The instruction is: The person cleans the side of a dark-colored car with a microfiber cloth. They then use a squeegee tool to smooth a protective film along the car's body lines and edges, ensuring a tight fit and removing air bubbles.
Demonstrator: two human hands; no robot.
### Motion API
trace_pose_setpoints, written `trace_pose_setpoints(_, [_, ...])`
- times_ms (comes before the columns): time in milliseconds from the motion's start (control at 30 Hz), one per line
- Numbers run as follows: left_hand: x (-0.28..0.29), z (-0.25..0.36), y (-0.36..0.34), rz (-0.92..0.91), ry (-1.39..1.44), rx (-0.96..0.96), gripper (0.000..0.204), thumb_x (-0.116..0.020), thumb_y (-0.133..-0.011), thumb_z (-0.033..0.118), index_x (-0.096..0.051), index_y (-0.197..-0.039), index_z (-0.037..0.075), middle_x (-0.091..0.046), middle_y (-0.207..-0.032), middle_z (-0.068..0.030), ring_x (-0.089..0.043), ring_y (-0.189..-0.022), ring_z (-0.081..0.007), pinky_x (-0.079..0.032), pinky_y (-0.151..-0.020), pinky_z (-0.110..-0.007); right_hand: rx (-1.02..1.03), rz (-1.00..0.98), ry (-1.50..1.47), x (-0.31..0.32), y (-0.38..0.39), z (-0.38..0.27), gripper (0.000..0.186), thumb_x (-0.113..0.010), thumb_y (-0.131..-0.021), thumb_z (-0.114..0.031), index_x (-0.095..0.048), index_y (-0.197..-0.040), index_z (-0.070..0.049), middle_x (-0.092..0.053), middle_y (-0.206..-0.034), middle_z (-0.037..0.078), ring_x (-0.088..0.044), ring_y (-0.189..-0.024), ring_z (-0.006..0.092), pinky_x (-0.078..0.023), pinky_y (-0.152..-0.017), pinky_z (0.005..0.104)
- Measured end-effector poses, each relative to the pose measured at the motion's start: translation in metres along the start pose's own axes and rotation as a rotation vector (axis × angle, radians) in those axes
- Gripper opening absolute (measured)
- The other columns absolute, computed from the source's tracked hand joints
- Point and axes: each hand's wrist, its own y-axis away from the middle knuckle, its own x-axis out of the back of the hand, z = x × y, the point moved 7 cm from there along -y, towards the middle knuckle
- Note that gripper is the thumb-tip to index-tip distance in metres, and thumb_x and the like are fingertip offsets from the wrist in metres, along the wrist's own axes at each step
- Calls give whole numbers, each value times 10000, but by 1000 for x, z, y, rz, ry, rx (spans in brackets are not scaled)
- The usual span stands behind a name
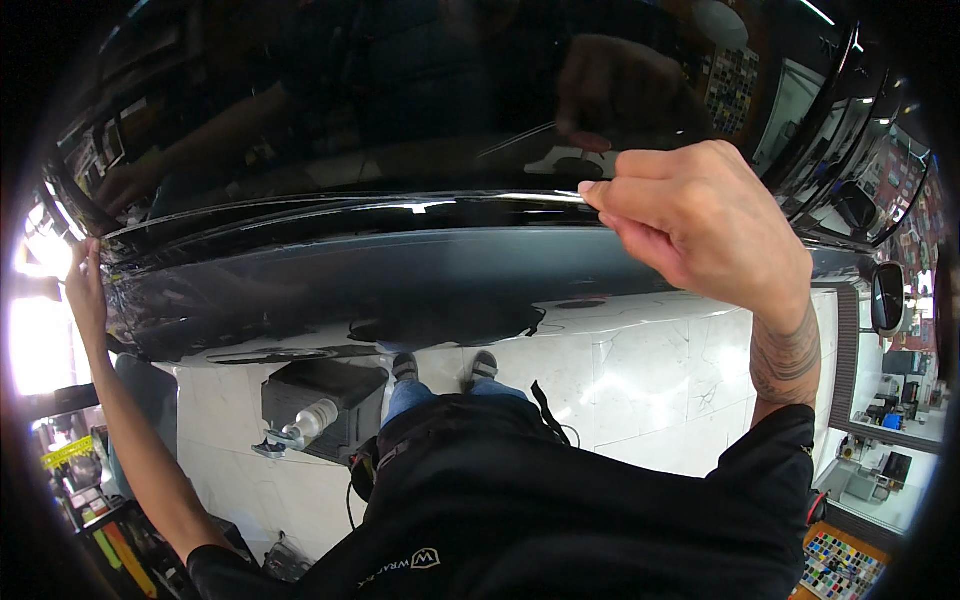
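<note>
A glossy black car [380, 130] fills the upper part of the head view, its body side reflecting my arms. My right hand [690, 215] is closed in a pinch on the end of a thin, shiny strip [540, 197], just in front of the body crease. From there a fine pale line runs left along the panel. My left hand [86, 285] reaches to the far left end of the bodywork, its fingers drawn together at the panel edge beside wrinkled, shiny material [122, 290]. Glare and distance hide what those fingers hold, if anything.
A dark box-shaped stool [335, 385] stands on the pale tiled floor [640, 385] at my left, with a clear spray bottle [310, 422] lying on top. A wing mirror [887, 298] juts out at right. Shelving with tools [110, 540] stands at lower left.
</note>
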Motion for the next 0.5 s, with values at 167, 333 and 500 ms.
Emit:
trace_pose_setpoints(167, [2, -10, -1, 0, 10, -8, 341, -538, -1064, 299, -639, -1205, 5, -702, -1091, -134, -642, -1053, -203, -492, -969, -395, 3, 11, -5, 3, 9, 6, 73, -720, -779, 5, -714, -852, -1, -582, -671, 95, -594, -560, 257, -449, -510, 365])
trace_pose_setpoints(333, [5, -24, -3, 0, -89, -41, 352, -535, -1064, 289, -635, -1260, 13, -706, -1144, -138, -646, -1084, -218, -477, -974, -356, -18, -12, 2, 3, 18, 13, 72, -722, -781, 2, -715, -852, -1, -576, -666, 95, -592, -557, 258, -446, -507, 367])
trace_pose_setpoints(500, [4, -37, -9, -43, -90, -34, 370, -537, -1063, 283, -633, -1279, -1, -694, -1208, -149, -644, -1104, -237, -462, -989, -351, 4, 14, -13, 6, 27, 19, 54, -724, -784, 5, -702, -833, 1, -572, -665, 98, -590, -556, 265, -445, -506, 369])
